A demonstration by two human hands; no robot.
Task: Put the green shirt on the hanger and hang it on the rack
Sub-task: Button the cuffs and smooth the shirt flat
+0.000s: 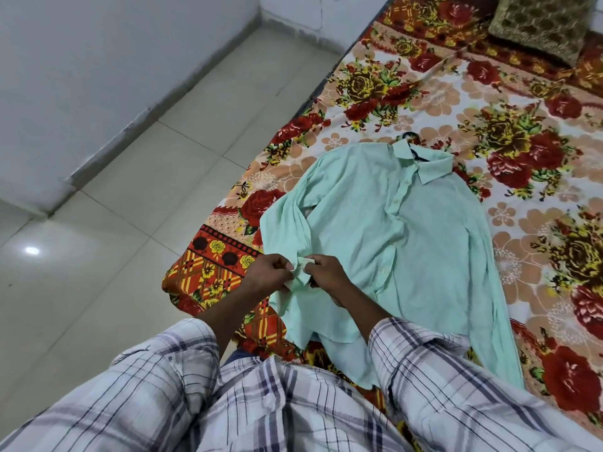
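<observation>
The pale green shirt [391, 230] lies spread flat on the bed, collar pointing away from me. A black hanger [413, 145] sits inside it; only its hook and a short piece of bar show at the collar. My left hand [270, 272] and my right hand [326, 272] meet at the cuff of the shirt's left-side sleeve [301, 275], near the bed's front edge. Both pinch the cuff cloth between fingers and thumb. No rack is in view.
The bed carries a floral blanket [489, 109] in red, yellow and cream. A dark patterned cushion [541, 24] rests at its far end. Pale floor tiles [146, 158] run along the bed's left side up to a white wall [81, 60].
</observation>
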